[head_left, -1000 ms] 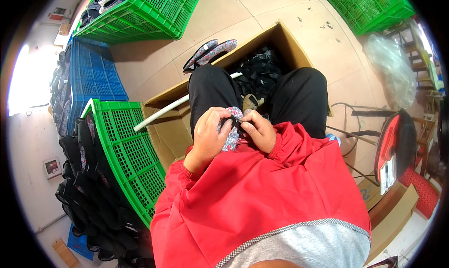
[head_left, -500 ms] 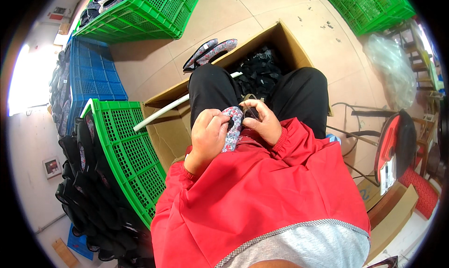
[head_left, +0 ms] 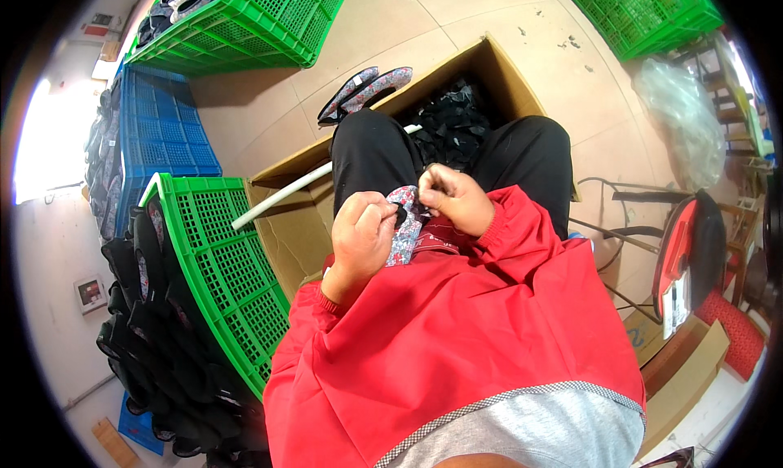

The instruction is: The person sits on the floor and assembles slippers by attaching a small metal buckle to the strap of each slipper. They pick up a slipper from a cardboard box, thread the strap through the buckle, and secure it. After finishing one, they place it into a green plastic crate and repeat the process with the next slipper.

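Note:
On my lap lies a cloth shoe [head_left: 404,246] with a flowered grey, red and white lining and a bit of black at its edge. My left hand [head_left: 360,233] is closed on its left side, thumb and fingers pinched at the black part. Just right of the shoe, my right hand [head_left: 458,203] is closed in a pinch near its upper end. A small dark thing shows by those fingertips, too hidden to name. Past my knees, two similar flowered shoes [head_left: 379,90] lean together by the cardboard box [head_left: 516,76], which holds black scraps [head_left: 451,129].
A white rod [head_left: 281,195] crosses the box's left side. Close on my left stands a green crate [head_left: 224,260], with black shoes [head_left: 155,329] beside it. A blue crate [head_left: 167,121] and another green crate [head_left: 269,23] stand beyond. Rightward are a clear plastic bag [head_left: 681,121] and thin metal rods.
My right hand has moved slightly up and turned, its fingers drawn closer together. The dark loop seen by it before is now mostly hidden. My left hand keeps the shoe in place.

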A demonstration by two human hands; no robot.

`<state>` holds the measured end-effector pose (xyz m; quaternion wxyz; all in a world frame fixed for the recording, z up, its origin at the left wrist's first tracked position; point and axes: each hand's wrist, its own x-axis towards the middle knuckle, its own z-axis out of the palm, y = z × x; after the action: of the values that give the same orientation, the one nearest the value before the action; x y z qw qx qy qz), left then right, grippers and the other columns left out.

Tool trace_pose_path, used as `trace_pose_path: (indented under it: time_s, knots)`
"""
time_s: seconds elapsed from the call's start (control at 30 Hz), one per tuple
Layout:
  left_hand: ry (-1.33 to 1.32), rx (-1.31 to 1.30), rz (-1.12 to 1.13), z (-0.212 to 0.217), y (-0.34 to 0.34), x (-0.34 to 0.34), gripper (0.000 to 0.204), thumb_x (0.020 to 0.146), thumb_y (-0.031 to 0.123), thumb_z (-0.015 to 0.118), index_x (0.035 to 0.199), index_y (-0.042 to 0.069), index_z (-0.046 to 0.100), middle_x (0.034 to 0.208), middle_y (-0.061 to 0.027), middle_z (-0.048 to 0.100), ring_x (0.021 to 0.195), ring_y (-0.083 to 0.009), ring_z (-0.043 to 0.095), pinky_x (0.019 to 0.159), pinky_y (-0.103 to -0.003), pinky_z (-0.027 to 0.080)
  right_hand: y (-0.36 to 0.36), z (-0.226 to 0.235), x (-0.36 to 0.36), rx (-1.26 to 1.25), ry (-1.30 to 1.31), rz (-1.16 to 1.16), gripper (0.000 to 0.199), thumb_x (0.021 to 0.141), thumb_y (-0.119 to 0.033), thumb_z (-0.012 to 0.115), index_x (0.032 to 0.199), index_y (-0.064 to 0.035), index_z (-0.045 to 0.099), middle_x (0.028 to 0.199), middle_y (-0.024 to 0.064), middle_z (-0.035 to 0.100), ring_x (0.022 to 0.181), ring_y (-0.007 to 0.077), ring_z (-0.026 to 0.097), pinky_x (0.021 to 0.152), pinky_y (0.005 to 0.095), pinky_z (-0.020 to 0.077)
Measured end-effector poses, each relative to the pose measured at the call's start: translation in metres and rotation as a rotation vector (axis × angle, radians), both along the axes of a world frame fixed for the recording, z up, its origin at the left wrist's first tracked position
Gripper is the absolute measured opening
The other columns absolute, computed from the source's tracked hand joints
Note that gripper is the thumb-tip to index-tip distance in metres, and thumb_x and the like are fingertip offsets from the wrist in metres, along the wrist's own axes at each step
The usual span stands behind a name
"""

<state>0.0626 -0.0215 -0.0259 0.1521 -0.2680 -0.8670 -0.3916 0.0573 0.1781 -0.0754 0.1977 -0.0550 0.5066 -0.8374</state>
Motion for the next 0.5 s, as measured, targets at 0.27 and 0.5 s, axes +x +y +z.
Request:
trace_pose_path:
  time_s: [0.27,0.5]
  knots:
    - [0.01,0.027,0.002,-0.001,-0.002,0.0,0.021,0.065,-0.01,0.073,0.081,0.001,0.063,0.085,-0.012,0.062,0.076,-0.0285,0.063,0.067,-0.036,0.052,0.041,0.01,-0.015,-0.079,-0.198,-0.495,0.012,0.096,-0.015,0.065,0.105,-0.0106,0.058,0.082,0.0004,0.061,0.052,0.0029,0.043,0.046,0.0175,0.0317]
    - [0.018,-0.001,0.095,-0.002,-0.001,0.005,0.023,0.067,-0.007,0.075,0.084,0.002,0.062,0.088,-0.0123,0.063,0.078,-0.0297,0.063,0.068,-0.038,0.052,0.067,-0.014,-0.021,0.279,-0.332,-0.419,0.025,0.092,-0.022,0.071,0.11,-0.0059,0.063,0.071,-0.0043,0.057,0.052,0.0042,0.045,0.044,0.0198,0.0307]
